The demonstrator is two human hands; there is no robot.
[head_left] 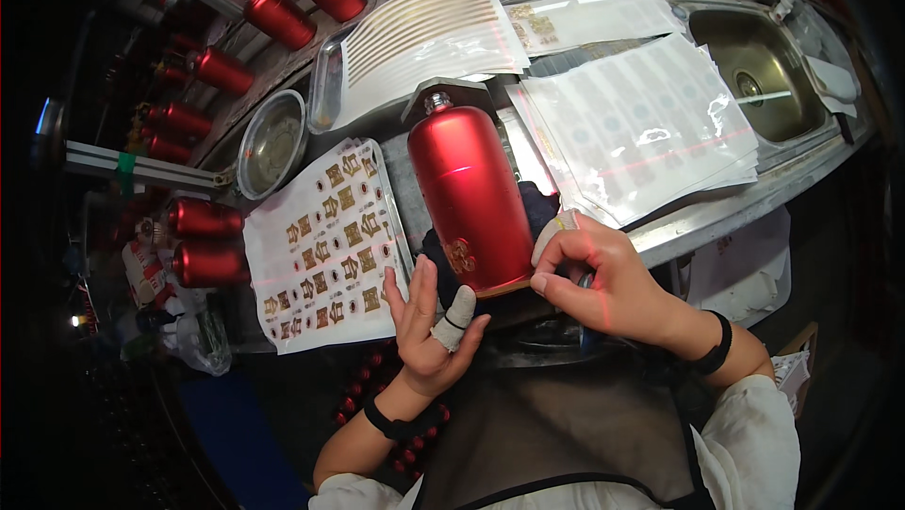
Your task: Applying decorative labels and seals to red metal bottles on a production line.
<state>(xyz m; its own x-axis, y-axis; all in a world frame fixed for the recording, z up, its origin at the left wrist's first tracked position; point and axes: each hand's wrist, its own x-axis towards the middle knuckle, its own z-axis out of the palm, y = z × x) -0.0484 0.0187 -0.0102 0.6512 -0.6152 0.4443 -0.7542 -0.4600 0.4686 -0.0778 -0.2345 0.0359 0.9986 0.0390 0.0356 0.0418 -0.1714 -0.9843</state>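
Right hand [603, 279] on red bottle [468, 194], gold label [459, 255].

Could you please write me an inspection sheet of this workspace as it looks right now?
Surface: metal bench with a built-in sink at the far right.
Job's things: red bottle lying on a dark cloth, gold mark near its base; sheet of gold stickers to its left.
Clutter: sheet of gold stripes, clear film sheets, a round metal bowl.
Grippers: left hand open beside the bottle's base, a finger cot on one finger; right hand pinching at the base rim.
Cables: nothing seen.
Surroundings: more red bottles in rows along the left and back.
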